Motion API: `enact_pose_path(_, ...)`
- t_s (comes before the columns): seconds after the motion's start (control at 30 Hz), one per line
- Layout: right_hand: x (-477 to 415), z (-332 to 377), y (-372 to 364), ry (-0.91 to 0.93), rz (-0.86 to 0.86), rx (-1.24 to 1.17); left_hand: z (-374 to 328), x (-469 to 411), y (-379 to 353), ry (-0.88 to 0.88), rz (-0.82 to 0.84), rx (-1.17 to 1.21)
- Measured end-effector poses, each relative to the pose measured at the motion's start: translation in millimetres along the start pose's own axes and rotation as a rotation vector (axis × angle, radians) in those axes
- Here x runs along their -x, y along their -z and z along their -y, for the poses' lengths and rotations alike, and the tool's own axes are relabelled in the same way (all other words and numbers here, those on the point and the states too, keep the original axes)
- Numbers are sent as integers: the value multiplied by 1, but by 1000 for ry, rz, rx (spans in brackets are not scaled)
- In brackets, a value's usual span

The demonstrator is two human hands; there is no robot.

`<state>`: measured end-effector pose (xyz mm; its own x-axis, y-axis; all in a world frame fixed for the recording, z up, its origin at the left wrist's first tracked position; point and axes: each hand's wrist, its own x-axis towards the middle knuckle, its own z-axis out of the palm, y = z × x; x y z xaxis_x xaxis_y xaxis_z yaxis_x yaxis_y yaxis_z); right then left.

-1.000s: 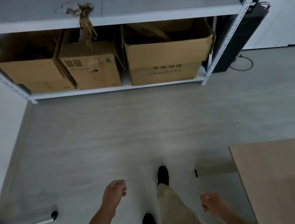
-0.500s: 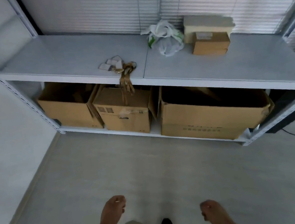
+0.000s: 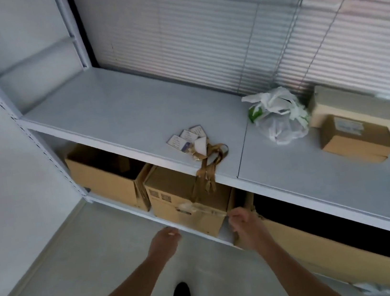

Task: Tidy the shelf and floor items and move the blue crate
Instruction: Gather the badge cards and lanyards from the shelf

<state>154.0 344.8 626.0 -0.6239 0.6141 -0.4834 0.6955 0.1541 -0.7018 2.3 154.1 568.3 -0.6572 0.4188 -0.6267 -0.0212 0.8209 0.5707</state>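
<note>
— Head view: where are the hands?
— Both hang in front of the lower tier, holding nothing. The left hand (image 3: 164,237) has its fingers loosely curled; the right hand (image 3: 243,221) is curled too.
— And the shelf (image 3: 114,114) items?
— Up and beyond both hands: tags with gold ribbon (image 3: 199,147) at the shelf's front edge, a plastic bag (image 3: 278,117) and a small cardboard box (image 3: 355,140) farther right.

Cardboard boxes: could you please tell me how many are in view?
4. Three sit on the bottom shelf: left box, middle box, and large right box. A small box sits on the upper shelf at right. More may be hidden beyond the frame.
</note>
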Motion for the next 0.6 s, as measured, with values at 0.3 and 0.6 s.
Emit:
enact_pose_path(0.3,-83,54,36,-46,-22,22,-179,-131,-9,176,55,670)
enact_pose_path(0.6,-113,67,85,221,-57,416,-195,-99,-33,90,-156,320)
